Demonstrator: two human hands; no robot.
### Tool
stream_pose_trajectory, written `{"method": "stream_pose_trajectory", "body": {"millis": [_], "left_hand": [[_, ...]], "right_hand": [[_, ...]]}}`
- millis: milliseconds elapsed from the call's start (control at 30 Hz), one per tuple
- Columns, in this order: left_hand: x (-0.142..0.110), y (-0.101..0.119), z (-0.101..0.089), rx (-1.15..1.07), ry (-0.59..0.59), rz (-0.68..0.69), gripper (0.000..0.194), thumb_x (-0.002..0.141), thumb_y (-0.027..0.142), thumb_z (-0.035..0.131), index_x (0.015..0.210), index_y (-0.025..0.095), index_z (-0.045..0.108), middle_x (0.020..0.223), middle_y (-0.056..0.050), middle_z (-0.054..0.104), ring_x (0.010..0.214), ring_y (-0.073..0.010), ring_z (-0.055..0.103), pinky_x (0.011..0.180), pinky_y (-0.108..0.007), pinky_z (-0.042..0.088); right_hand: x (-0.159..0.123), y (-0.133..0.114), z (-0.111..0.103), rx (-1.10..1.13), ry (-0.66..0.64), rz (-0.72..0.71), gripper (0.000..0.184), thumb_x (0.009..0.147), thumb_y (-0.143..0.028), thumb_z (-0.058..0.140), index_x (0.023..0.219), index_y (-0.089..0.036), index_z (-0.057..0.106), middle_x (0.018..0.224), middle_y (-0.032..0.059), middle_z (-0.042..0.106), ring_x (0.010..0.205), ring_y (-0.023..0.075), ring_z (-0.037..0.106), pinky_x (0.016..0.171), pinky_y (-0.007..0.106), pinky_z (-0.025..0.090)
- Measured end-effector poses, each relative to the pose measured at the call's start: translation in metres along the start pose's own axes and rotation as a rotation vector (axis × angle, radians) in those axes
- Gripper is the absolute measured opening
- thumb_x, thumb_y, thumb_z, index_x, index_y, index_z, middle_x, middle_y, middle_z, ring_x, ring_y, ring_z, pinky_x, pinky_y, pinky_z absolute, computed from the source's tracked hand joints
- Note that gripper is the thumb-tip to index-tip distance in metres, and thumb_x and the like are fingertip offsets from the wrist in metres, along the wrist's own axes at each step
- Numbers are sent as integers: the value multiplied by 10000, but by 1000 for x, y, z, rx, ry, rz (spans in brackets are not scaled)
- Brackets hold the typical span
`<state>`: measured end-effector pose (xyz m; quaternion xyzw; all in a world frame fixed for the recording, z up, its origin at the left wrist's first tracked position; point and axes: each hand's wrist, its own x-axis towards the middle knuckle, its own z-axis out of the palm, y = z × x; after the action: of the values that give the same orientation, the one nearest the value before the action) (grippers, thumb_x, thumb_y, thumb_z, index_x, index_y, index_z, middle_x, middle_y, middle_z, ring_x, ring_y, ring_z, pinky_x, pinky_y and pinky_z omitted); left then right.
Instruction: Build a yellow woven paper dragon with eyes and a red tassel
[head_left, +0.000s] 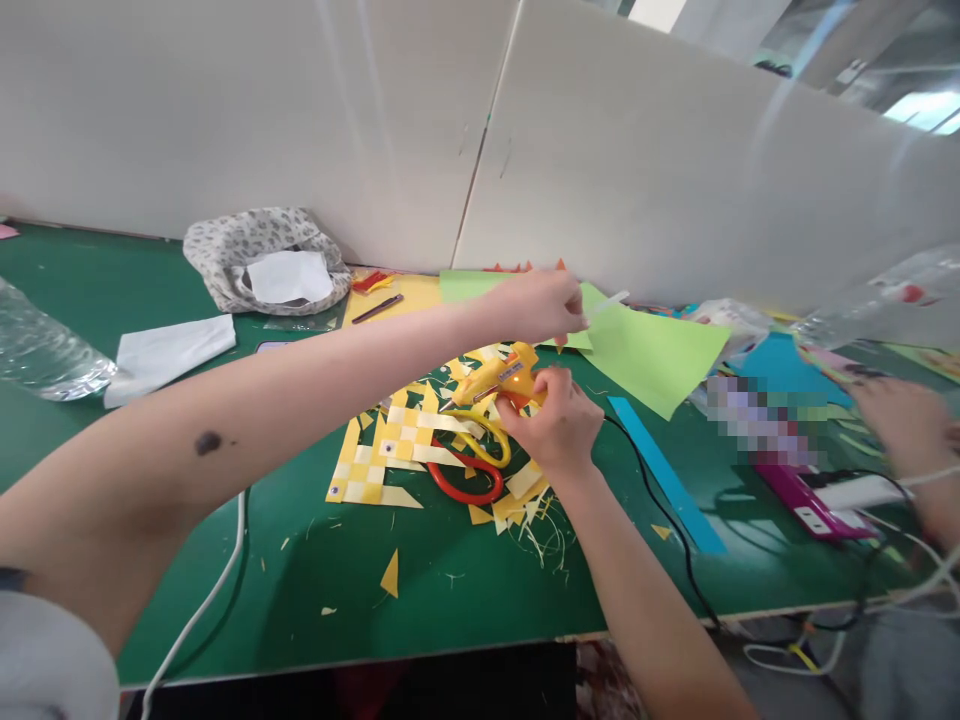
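Over the green table point(300, 620) | right hand point(561, 418) curled around yellow glue gun point(519, 368), above the scissors point(466, 497) | left hand point(544, 304) pinching a translucent stick point(610, 300) | nozzle point(448, 407) best aimed away from both hands.

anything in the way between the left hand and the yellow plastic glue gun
Nothing visible stands between the left hand and the yellow plastic glue gun, which the right hand holds just below it in view. The red-and-yellow-handled scissors lie nearer the table's front edge, outside that gap.
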<state>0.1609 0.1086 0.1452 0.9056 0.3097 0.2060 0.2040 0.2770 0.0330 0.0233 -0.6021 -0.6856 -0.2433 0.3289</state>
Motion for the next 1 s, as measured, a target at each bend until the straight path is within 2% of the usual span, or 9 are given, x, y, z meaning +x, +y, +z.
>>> {"method": "stream_pose_trajectory", "body": {"millis": [267, 400, 533, 700, 833, 1000], "left_hand": [[-11, -8, 6, -172, 54, -53, 235, 840, 244, 493, 868, 98, 676, 774, -55, 713, 671, -132, 614, 629, -259, 445], [-10, -2, 11, -153, 81, -30, 196, 835, 214, 515, 855, 107, 678, 736, -39, 712, 660, -129, 610, 631, -254, 442], [-7, 2, 11, -140, 113, 1, 179, 839, 208, 526, 850, 106, 672, 747, -45, 717, 674, -137, 619, 666, -267, 447], [-9, -2, 13, -153, 130, -17, 186, 850, 202, 519, 814, 96, 667, 715, -51, 709, 672, -135, 631, 664, -260, 447], [-13, -3, 12, -126, 163, -20, 181, 843, 210, 521, 820, 109, 670, 716, -43, 712, 671, -130, 632, 664, -257, 442], [-14, -6, 11, -130, 178, -18, 184, 847, 227, 509, 803, 135, 663, 712, -18, 717, 700, -127, 642, 679, -240, 451]], "right_hand": [[0, -5, 3, -33, -48, 97, 388, 644, -520, 589, 801, -219, 401, 638, 32, 553, 591, 217, 573, 483, 293, 318], [3, -7, 2, -29, -41, 177, 457, 622, -518, 624, 895, -200, 441, 692, 60, 609, 625, 243, 604, 500, 300, 345], [6, -5, 1, -57, -64, 199, 509, 627, -520, 622, 981, -180, 485, 738, 88, 642, 647, 266, 613, 532, 321, 375], [8, -9, 5, -64, -117, 177, 434, 616, -508, 641, 885, -180, 545, 740, 104, 651, 671, 272, 612, 548, 318, 365], [11, -11, 8, -97, -63, 126, 364, 632, -503, 613, 804, -186, 565, 693, 85, 651, 620, 234, 596, 514, 288, 313], [13, -11, 10, -155, -33, 97, 363, 629, -503, 584, 750, -162, 575, 659, 68, 640, 561, 205, 559, 495, 270, 235]]}}
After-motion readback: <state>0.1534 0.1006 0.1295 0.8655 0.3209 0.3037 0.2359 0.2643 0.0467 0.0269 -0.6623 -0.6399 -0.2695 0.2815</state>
